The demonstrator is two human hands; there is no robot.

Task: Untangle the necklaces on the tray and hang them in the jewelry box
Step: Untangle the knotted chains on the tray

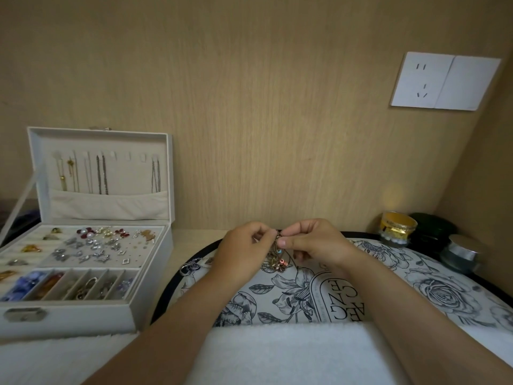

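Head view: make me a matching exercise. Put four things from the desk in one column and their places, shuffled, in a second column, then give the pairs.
Things:
1. tangled necklaces
2. jewelry box
3. gold jar
4. wall socket

Places:
A. on the wall, upper right
B. pinched between the left hand and the right hand, over the tray
C. left of the tray, standing open
D. behind the tray's right rim, beside a dark jar

Pairs: 1-B; 2-C; 3-D; 4-A
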